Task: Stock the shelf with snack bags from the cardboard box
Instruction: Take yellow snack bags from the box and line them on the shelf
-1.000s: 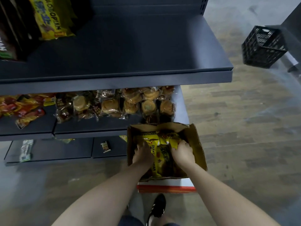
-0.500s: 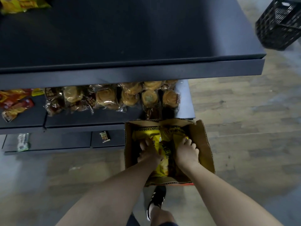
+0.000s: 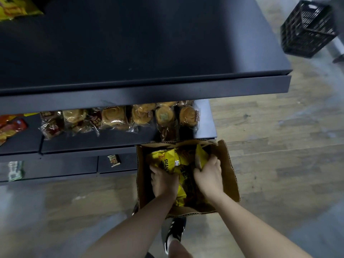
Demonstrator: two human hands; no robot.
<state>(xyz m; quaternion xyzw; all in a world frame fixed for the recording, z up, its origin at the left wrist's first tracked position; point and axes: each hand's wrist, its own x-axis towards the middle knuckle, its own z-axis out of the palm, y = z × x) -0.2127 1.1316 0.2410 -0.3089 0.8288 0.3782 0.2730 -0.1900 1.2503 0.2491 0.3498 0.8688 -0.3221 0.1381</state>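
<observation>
Snack bags [image 3: 183, 190]: yellow, heaped inside the cardboard box [image 3: 229, 175], which sits on the floor against the foot of the shelving.
Left hand [image 3: 163, 183]: down in the left half of the box, fingers curled round the near end of a bag with dark lettering, gripping it.
Right hand [image 3: 209, 177]: down in the right half, thumb and fingers closed on the edge of a second bag that stands up beside the box wall.
Deciding relation: the bags lie directly under and just ahead of both hands, long axes running roughly away from the person toward the shelving; each hand has its own bag, so neither is the nearer.
Arms: both forearms reach steeply down and forward, nearly parallel, wrists inside the box walls.
Top shelf [image 3: 130, 53]: dark, above and beyond the box, its front lip overhanging the wrapped pastries [image 3: 119, 118] one level down (a yellow pack [image 3: 16, 6] shows at its far left corner).
Likely next move: lift both bags straight up clear of the flaps, then forward over that lip.
</observation>
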